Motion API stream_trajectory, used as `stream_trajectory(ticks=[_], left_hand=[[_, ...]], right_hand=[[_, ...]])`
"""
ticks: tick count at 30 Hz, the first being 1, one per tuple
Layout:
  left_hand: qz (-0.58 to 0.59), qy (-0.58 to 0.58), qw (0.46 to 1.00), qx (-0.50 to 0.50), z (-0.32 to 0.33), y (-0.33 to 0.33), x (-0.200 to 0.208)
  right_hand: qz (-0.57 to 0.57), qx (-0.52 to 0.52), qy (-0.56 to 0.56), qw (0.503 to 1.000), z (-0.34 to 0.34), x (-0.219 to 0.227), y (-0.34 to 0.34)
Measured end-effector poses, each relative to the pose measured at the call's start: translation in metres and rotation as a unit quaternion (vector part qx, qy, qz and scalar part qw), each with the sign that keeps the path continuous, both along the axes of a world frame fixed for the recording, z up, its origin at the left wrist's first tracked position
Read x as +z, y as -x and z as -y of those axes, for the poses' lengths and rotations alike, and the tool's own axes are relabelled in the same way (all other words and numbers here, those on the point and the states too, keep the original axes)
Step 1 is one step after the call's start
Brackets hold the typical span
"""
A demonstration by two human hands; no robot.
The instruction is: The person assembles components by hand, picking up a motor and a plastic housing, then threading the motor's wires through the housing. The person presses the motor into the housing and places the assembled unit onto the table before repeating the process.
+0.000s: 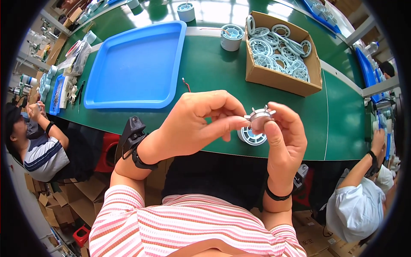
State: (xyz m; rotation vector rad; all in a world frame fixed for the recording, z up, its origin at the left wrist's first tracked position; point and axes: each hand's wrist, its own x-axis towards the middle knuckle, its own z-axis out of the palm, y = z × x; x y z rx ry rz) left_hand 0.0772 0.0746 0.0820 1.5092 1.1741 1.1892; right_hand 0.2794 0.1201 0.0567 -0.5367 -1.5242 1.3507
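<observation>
A small round grey part [259, 119] with short prongs around its rim is held up over the table's near edge. My right hand [286, 139] grips it between thumb and fingers from the right. From the left, my left hand [199, 124] pinches at one of its prongs with thumb and forefinger. Just below the part, a pale blue and white spoked round piece [253, 138] lies on the green table, partly covered by my hands. A short red wire [186, 85] rests on the table beyond my left hand.
A blue tray [136, 64] lies at the left, holding nothing. At the right, a cardboard box [280, 82] is filled with pale blue rings. White cylinders [231, 38] stand farther back. One person [43, 145] works at the left, another [357, 201] at the right.
</observation>
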Motion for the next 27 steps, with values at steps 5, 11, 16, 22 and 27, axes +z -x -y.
stream_trajectory(ticks=[5, 11, 16, 22, 27], left_hand=[[0.172, 0.152, 0.973, -0.029, -0.001, -0.002, -0.008], [0.215, 0.187, 0.958, -0.034, -0.004, -0.009, -0.007], [0.164, 0.100, 0.980, -0.047, -0.004, -0.011, -0.011], [0.152, 0.026, 0.987, -0.050, -0.004, -0.016, -0.024], [-0.053, -0.101, 0.993, -0.012, -0.009, -0.014, -0.025]], right_hand=[[-0.037, 0.008, 0.070, 0.997, 0.011, 0.004, -0.007], [0.053, -0.022, -0.097, 0.994, 0.008, -0.011, -0.022], [0.050, -0.037, -0.043, 0.997, 0.014, -0.006, -0.025], [0.017, -0.058, 0.023, 0.998, 0.018, -0.005, -0.021], [0.039, -0.085, 0.017, 0.995, 0.017, -0.008, -0.023]])
